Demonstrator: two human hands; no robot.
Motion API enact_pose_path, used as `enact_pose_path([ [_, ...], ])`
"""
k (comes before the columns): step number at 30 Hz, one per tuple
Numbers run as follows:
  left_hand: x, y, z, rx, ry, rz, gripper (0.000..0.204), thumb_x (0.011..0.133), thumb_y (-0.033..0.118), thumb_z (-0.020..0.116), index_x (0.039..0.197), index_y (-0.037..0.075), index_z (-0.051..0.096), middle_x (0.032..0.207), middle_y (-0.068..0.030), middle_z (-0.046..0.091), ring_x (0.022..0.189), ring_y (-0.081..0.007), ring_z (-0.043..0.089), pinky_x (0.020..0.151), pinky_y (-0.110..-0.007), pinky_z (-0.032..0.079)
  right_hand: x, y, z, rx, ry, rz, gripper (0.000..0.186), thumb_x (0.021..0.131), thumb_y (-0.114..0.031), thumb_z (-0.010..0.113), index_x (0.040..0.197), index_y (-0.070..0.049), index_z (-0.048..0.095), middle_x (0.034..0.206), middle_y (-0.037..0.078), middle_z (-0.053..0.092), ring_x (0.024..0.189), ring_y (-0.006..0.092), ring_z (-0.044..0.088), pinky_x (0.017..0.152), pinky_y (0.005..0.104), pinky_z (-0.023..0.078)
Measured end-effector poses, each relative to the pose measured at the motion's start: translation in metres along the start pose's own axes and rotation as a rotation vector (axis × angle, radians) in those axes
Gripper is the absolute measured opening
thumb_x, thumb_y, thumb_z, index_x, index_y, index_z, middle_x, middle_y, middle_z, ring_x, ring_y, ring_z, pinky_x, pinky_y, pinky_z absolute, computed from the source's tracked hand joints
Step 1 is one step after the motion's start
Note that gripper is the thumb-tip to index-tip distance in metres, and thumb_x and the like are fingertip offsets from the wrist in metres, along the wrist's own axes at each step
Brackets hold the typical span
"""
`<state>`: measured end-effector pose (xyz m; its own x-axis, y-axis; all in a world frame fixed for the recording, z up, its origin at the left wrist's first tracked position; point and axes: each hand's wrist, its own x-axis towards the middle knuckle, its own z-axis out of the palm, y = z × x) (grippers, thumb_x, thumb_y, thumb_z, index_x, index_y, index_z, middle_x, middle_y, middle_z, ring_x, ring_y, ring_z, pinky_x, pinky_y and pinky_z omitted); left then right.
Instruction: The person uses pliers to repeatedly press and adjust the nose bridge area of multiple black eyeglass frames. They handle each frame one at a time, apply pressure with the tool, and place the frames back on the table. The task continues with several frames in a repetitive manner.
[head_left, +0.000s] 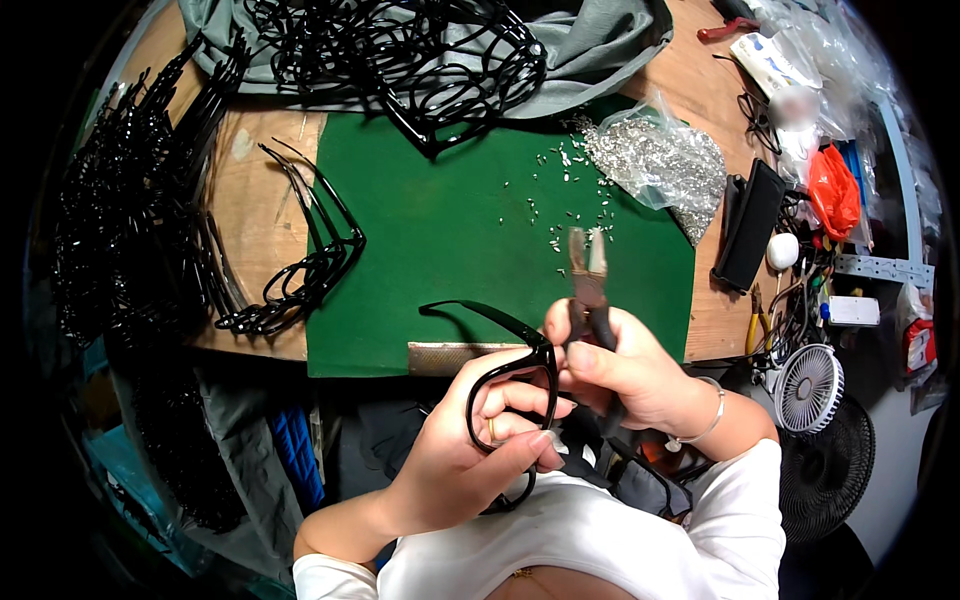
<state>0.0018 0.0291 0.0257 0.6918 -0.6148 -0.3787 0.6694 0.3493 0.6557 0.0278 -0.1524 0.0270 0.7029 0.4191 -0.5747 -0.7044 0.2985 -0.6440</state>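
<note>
My left hand [455, 440] is closed around a black glasses frame [512, 322], its fingers passing through and behind the rim. One temple of the frame reaches out over the near edge of the green mat [440, 230]. Close beside it, my right hand [640, 375] grips a pair of pliers [589, 285] by the dark handles, jaws pointing away from me and slightly apart. The right fingertips meet the frame near its hinge corner; whether they pinch a small part there is hidden. Beyond the jaws lie scattered small silvery metal pieces [565, 160].
A clear plastic bag [660, 160] of silvery pieces rests at the mat's far right. Black frames [410, 70] are heaped on grey cloth at the back; more frames [120, 200] crowd the left. A black case [750, 225], yellow-handled pliers [754, 325] and a white fan [808, 388] are on the right.
</note>
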Motion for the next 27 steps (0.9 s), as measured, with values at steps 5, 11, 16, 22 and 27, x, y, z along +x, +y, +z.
enact_pose_path([
  [5, -0.010, 0.005, -0.006, 0.008, -0.016, -0.104, 0.048, 0.081, -0.008, 0.047, 0.124, 0.000, 0.027, 0.103, -0.0158, 0.053, 0.077, -0.0132, 0.058, 0.069, -0.024, 0.047, -0.020, -0.017, -0.025, -0.652, -0.156, 0.116, 0.024, 0.084, -0.025, 0.056, 0.087, -0.001, 0.052, 0.072, 0.000, 0.052, 0.068, 0.0076, 0.047, 0.061, 0.0237, 0.040],
  [11, -0.013, 0.007, -0.005, 0.004, -0.040, -0.140, 0.040, 0.081, -0.006, 0.048, 0.120, -0.002, 0.036, 0.104, -0.0105, 0.054, 0.077, -0.0134, 0.059, 0.066, -0.021, 0.045, -0.022, -0.049, -0.003, -0.934, -0.358, 0.379, 0.045, 0.087, -0.039, 0.045, 0.098, 0.004, 0.050, 0.068, 0.013, 0.054, 0.063, 0.0206, 0.053, 0.059, 0.0320, 0.043],
  [16, -0.015, 0.006, -0.006, 0.016, -0.050, -0.149, 0.041, 0.082, -0.006, 0.048, 0.121, 0.000, 0.035, 0.104, -0.0106, 0.054, 0.078, -0.0133, 0.059, 0.064, -0.021, 0.044, -0.018, -0.049, -0.003, -1.016, -0.385, 0.222, 0.045, 0.086, -0.036, 0.048, 0.097, 0.006, 0.052, 0.067, 0.020, 0.055, 0.064, 0.0292, 0.056, 0.059, 0.0353, 0.044],
  [22, -0.013, -0.005, -0.003, 0.001, -0.036, -0.122, 0.045, 0.081, -0.007, 0.048, 0.123, 0.002, 0.034, 0.106, -0.0127, 0.052, 0.078, -0.0150, 0.059, 0.065, -0.022, 0.045, -0.022, -0.034, -0.003, -1.295, -0.211, 0.078, 0.038, 0.081, -0.031, 0.056, 0.080, 0.007, 0.053, 0.057, 0.021, 0.053, 0.057, 0.0354, 0.056, 0.054, 0.0379, 0.044],
  [27, -0.009, -0.001, 0.000, 0.004, -0.035, -0.111, 0.045, 0.081, -0.008, 0.047, 0.123, 0.003, 0.034, 0.107, -0.0140, 0.052, 0.077, -0.0164, 0.060, 0.066, -0.023, 0.045, -0.016, -0.052, -0.015, -1.126, -0.366, 0.247, 0.042, 0.081, -0.038, 0.055, 0.082, 0.004, 0.055, 0.061, 0.019, 0.056, 0.059, 0.0306, 0.057, 0.056, 0.0360, 0.044],
])
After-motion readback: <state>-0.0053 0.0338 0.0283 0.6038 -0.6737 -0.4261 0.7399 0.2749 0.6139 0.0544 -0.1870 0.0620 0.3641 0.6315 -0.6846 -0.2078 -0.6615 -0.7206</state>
